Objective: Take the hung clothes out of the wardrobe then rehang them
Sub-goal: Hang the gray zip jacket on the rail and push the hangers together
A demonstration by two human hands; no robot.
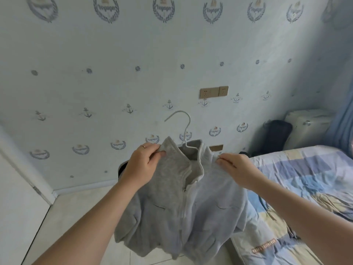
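step: seating grey jacket [181,197] on white hanger [183,129], held mid-air beside bed [305,178] | left hand [141,165], right hand [236,169]: fingers pinching its shoulders | tip: we'd tug both evenly

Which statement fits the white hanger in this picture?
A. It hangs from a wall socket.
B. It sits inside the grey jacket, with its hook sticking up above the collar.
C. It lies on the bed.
B: the white hanger rises out of the collar of the grey jacket, which the left hand and right hand grip near the shoulders.
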